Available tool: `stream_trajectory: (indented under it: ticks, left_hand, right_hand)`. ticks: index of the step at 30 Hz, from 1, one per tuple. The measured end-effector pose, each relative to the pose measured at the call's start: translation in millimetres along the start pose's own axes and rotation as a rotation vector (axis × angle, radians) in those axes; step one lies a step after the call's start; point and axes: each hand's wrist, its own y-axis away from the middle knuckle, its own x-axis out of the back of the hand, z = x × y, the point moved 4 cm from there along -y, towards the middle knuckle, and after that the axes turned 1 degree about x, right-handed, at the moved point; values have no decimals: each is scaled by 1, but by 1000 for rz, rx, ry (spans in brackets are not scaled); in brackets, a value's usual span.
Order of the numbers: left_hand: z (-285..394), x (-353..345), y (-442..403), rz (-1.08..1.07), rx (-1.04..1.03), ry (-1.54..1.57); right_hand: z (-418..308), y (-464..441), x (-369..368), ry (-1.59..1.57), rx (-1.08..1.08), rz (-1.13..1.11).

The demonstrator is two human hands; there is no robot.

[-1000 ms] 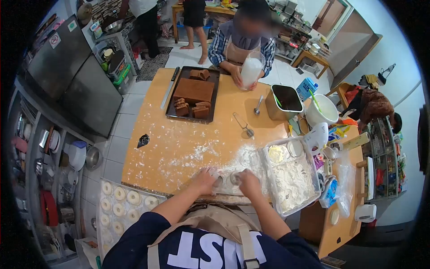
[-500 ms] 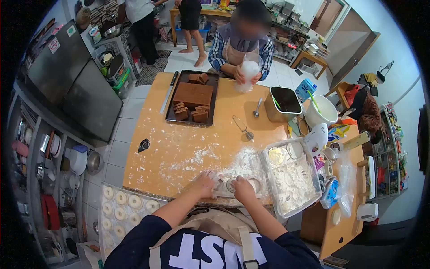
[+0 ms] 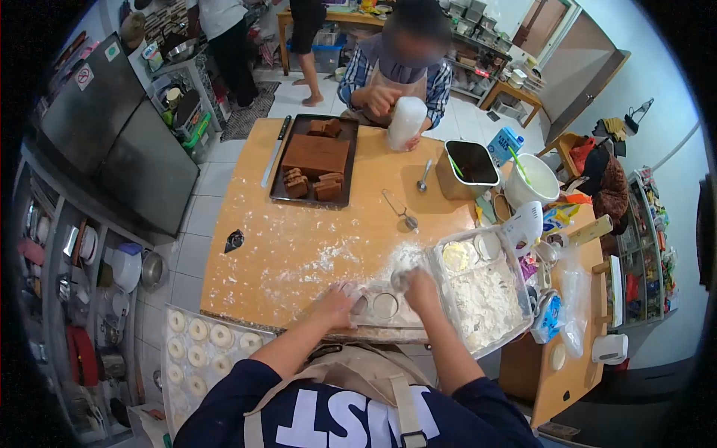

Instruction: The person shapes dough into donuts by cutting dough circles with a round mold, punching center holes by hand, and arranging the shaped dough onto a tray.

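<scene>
My right hand (image 3: pixel 422 291) is closed on a small round cutter (image 3: pixel 400 281) over the floured table, just left of the flour container. Flattened dough (image 3: pixel 385 316) lies along the table's near edge, with a round cut (image 3: pixel 386 305) in it between my hands. My left hand (image 3: pixel 337 305) rests on the dough's left end with its fingers spread, beside another round outline (image 3: pixel 359 305). A plastic container (image 3: pixel 485 342) of flour (image 3: pixel 484 302) stands to the right of my right hand.
Ring-shaped dough pieces lie on a tray (image 3: pixel 213 317) at lower left. A black tray (image 3: pixel 314 200) holds brown cake (image 3: pixel 315 154), beside a knife (image 3: pixel 276 151). Across the table, a person (image 3: pixel 396 82) holds a whitish container (image 3: pixel 407 123). A strainer (image 3: pixel 401 211) lies mid-table.
My right hand has lifted from the dough and moved up and right with the cutter, uncovering a round cut. The person opposite has taken one hand off the whitish container.
</scene>
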Motion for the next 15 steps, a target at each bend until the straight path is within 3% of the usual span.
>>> stream_trajectory:
  ticks: [2,5,8,10,15]
  left_hand:
    - [-1,-4,-4,-38,4,-29]
    - [1,2,1,-3,10,-24]
    - [5,9,2,1,12,-4]
    - [7,11,4,-13,3,9]
    - [7,14,2,-46,25,3]
  right_hand:
    - [22,-21,-4,29,-22,64]
    - [7,-8,7,132,146,287]
    - [6,20,-28,87,37,-108]
    - [-20,54,-16,67,158,-5]
    - [-31,67,-28,11,159,-48]
